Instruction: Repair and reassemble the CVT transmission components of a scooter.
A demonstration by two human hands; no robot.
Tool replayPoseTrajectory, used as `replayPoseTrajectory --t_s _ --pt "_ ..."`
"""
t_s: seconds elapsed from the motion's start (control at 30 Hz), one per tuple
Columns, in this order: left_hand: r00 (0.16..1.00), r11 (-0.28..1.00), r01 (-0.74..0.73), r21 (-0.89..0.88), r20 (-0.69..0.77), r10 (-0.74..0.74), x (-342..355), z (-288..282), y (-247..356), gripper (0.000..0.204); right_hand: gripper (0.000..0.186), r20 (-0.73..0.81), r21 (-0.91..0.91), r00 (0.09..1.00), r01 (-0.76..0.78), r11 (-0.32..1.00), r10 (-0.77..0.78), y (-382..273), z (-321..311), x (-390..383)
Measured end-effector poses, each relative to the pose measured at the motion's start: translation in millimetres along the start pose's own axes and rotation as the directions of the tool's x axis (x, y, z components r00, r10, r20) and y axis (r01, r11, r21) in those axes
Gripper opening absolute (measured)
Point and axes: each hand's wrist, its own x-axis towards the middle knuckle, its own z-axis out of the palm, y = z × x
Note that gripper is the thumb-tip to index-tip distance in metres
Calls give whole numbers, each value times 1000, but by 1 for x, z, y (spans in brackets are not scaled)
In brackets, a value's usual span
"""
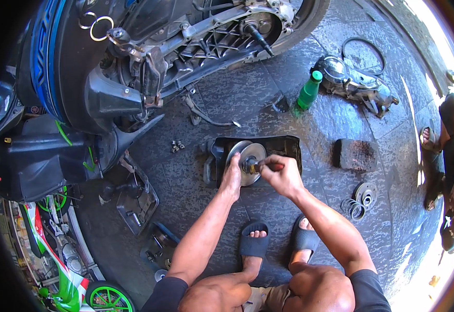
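A shiny metal scooter pulley [253,156], made of two round discs on a central hub, is held upright over a black tray [291,151]. My left hand [231,177] grips its left side, fingers closed round the disc edge. In my right hand [284,177] is a red-handled tool [275,167], pinched between the fingers. Its tip reaches the pulley's hub, where something yellowish shows; the fingers hide the tip's exact shape.
Above stands a scooter's opened engine case [222,39]. A green bottle [309,91], a metal cover [351,78], a belt [380,54], a dark block [357,155], a spring [352,209] and a round plate [366,194] lie rightward. Nuts [177,146] and a parts tray [138,208] are leftward.
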Motion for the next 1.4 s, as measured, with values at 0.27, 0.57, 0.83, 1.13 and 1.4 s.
replayPoseTrajectory --t_s 0.27,0.57,0.83,1.13,1.4 --pt "1000 992 7 -124 -4 -8 -8 8 10 65 19 -140 130 947 -271 954 288 45 -9 15" --pt "1000 989 3 -149 7 -2 -4 0 9 60 14 -218 252 969 -58 966 115 17 -7 -23" --pt "998 996 -52 -72 17 53 -6 4 12 58 22 -102 8 991 -85 996 86 0 -32 12" --pt "997 997 -22 -74 66 27 -4 0 13 59 20 133 -229 983 154 961 -126 -19 -38 7" --pt "996 990 15 -140 85 -3 -4 1 16 60 19 121 -232 945 325 917 -305 -15 -19 -2"
